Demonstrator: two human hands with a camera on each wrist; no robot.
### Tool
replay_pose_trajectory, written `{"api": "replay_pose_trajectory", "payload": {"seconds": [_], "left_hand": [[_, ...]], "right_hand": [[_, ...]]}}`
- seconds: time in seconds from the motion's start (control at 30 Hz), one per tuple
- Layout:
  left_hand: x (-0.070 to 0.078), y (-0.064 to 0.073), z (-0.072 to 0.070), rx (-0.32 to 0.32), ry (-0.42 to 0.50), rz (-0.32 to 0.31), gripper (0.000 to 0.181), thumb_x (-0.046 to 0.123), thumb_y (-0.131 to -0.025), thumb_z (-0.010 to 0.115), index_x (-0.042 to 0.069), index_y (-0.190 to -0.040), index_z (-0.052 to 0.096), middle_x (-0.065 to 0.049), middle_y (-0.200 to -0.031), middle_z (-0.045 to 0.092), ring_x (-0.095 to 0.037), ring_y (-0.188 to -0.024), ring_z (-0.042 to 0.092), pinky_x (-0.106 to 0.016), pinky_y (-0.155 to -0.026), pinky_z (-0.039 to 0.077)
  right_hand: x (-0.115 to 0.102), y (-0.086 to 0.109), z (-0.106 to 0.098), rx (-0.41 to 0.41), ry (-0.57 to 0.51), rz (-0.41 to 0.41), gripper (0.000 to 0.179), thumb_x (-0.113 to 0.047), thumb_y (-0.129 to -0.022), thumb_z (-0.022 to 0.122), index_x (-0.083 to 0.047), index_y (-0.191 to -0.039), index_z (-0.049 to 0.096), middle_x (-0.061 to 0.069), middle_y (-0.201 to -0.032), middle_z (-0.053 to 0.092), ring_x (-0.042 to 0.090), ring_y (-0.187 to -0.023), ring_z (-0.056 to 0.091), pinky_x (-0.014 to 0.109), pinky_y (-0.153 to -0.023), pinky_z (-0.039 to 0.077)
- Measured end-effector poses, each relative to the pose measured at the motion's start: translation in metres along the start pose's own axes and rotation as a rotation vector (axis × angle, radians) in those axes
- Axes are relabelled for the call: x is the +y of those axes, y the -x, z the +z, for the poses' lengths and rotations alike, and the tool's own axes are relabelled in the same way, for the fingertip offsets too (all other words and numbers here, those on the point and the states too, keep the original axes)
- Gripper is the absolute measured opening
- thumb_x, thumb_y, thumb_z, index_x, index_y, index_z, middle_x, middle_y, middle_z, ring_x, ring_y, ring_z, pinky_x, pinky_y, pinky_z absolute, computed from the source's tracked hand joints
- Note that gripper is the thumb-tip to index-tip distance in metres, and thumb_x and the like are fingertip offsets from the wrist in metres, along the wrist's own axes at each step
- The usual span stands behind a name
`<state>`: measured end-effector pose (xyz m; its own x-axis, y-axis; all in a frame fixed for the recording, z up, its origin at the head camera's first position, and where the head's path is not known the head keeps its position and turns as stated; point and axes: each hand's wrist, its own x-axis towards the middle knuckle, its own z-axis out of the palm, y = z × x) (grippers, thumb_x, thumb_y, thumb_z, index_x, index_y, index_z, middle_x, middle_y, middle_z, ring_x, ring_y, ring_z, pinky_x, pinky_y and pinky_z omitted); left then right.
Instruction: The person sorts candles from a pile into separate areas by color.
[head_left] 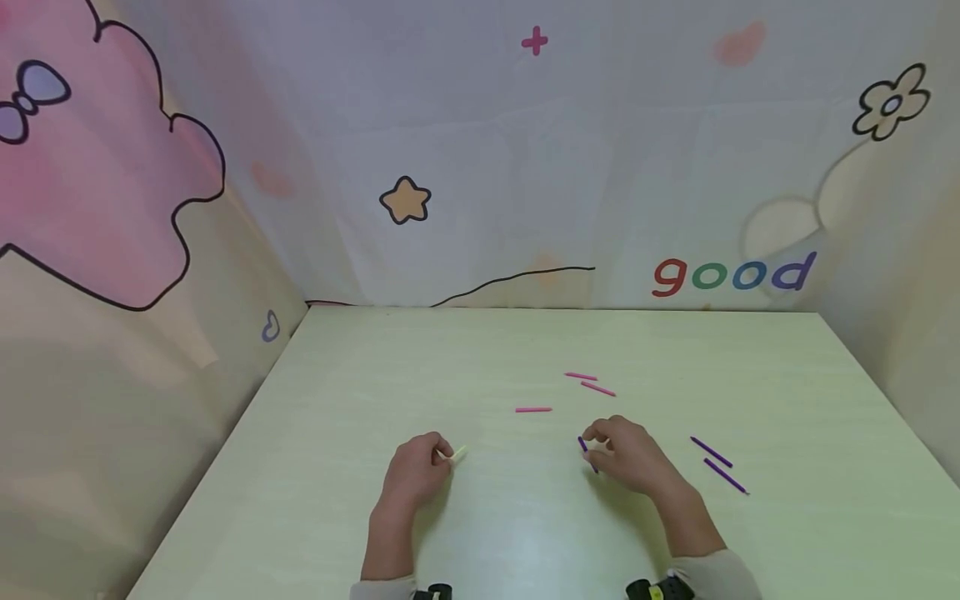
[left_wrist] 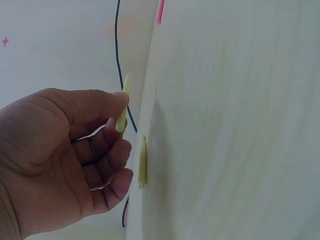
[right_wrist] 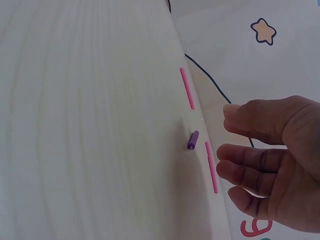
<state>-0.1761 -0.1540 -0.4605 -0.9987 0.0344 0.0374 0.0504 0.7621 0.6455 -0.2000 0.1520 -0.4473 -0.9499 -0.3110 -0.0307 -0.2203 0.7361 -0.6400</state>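
Note:
My left hand point(head_left: 417, 473) pinches a slim pale yellow crayon-like stick point(left_wrist: 121, 122) between thumb and fingertip, above the table. A second pale yellow stick point(left_wrist: 142, 162) lies on the table beside that hand in the left wrist view; in the head view I cannot make it out. On the right, my right hand point(head_left: 632, 457) hovers over a purple stick point(head_left: 582, 444) lying on the table. Its thumb and fingers are parted and curve loosely. In the right wrist view a gap separates them from the purple stick point(right_wrist: 193, 140).
Three pink sticks lie farther back: one pink stick point(head_left: 533, 410) alone, plus an upper pink stick point(head_left: 581, 376) close to a lower pink stick point(head_left: 598, 389). Two purple sticks point(head_left: 711, 452) rest right of the right hand. A printed cloth wall point(head_left: 480, 150) borders the pale table point(head_left: 450, 350).

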Motion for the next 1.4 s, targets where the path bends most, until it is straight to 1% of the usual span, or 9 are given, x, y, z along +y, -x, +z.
{"api": "replay_pose_trajectory", "payload": {"seconds": [0.13,0.3,0.47,0.53,0.63,0.77,1.0,1.17,1.4], "left_hand": [[-0.004,0.001,-0.003,0.014,0.006,-0.014,0.008,0.003,-0.077,0.064,0.008,-0.083,0.064,0.004,-0.067,0.051,-0.012,-0.059,0.045,-0.028,-0.054,0.039],[-0.007,0.004,-0.007,0.017,0.012,-0.039,0.008,0.002,-0.077,0.065,0.007,-0.083,0.065,0.003,-0.067,0.051,-0.012,-0.06,0.045,-0.029,-0.055,0.039],[-0.009,0.007,-0.011,0.011,0.013,-0.058,0.008,0.001,-0.077,0.065,0.007,-0.083,0.064,0.003,-0.067,0.052,-0.012,-0.06,0.045,-0.028,-0.055,0.039],[-0.009,0.007,-0.011,0.014,0.011,-0.062,0.008,0.001,-0.077,0.065,0.007,-0.083,0.064,0.003,-0.067,0.053,-0.013,-0.06,0.046,-0.029,-0.054,0.039],[-0.011,0.007,-0.012,0.013,0.004,-0.073,0.007,0.001,-0.077,0.065,0.006,-0.083,0.064,0.002,-0.067,0.053,-0.013,-0.06,0.046,-0.029,-0.054,0.038],[-0.014,0.006,-0.011,0.007,-0.008,-0.092,0.007,0.001,-0.077,0.064,0.006,-0.082,0.063,0.002,-0.067,0.052,-0.014,-0.06,0.046,-0.029,-0.055,0.038],[-0.015,0.006,-0.011,-0.006,-0.045,-0.133,0.006,0.002,-0.077,0.062,0.006,-0.082,0.063,0.001,-0.069,0.053,-0.016,-0.061,0.045,-0.03,-0.054,0.037],[-0.015,0.006,-0.011,-0.012,-0.063,-0.147,0.007,0.001,-0.077,0.065,0.007,-0.08,0.063,0.001,-0.069,0.054,-0.016,-0.061,0.046,-0.03,-0.053,0.037],[-0.013,0.008,-0.013,-0.02,-0.083,-0.17,0.007,0.002,-0.077,0.066,0.008,-0.078,0.062,0.0,-0.07,0.055,-0.017,-0.062,0.047,-0.031,-0.053,0.037]], "right_hand": [[-0.004,-0.004,0.005,0.003,0.002,-0.014,0.015,-0.008,-0.083,0.066,-0.006,-0.098,0.066,0.008,-0.095,0.057,0.027,-0.089,0.057,0.042,-0.077,0.047],[-0.008,-0.007,0.01,0.01,0.004,-0.058,0.015,-0.005,-0.082,0.066,-0.004,-0.097,0.066,0.006,-0.091,0.057,0.025,-0.086,0.056,0.041,-0.076,0.046],[-0.01,-0.01,0.018,0.043,0.017,-0.151,0.014,-0.002,-0.079,0.066,-0.002,-0.094,0.066,0.004,-0.082,0.053,0.018,-0.074,0.05,0.035,-0.068,0.044],[-0.01,-0.011,0.021,0.058,0.028,-0.189,0.015,-0.002,-0.079,0.066,-0.002,-0.093,0.066,0.003,-0.082,0.053,0.017,-0.072,0.049,0.035,-0.066,0.043],[-0.011,-0.014,0.025,0.069,0.048,-0.217,0.015,-0.004,-0.079,0.067,-0.003,-0.094,0.066,0.004,-0.085,0.055,0.02,-0.075,0.053,0.036,-0.069,0.044],[-0.014,-0.017,0.029,0.072,0.072,-0.232,0.015,-0.004,-0.08,0.067,-0.004,-0.095,0.066,0.005,-0.089,0.056,0.025,-0.083,0.057,0.039,-0.073,0.045],[-0.018,-0.019,0.032,0.081,0.108,-0.286,0.014,-0.004,-0.079,0.067,-0.003,-0.093,0.066,0.005,-0.086,0.056,0.025,-0.082,0.057,0.039,-0.073,0.045],[-0.022,-0.023,0.033,0.085,0.145,-0.292,0.014,-0.005,-0.079,0.069,-0.003,-0.093,0.066,0.007,-0.087,0.056,0.026,-0.082,0.056,0.04,-0.073,0.045],[-0.023,-0.029,0.033,0.068,0.162,-0.253,0.014,-0.007,-0.08,0.069,-0.004,-0.094,0.066,0.008,-0.088,0.056,0.027,-0.083,0.055,0.041,-0.074,0.044]]}}
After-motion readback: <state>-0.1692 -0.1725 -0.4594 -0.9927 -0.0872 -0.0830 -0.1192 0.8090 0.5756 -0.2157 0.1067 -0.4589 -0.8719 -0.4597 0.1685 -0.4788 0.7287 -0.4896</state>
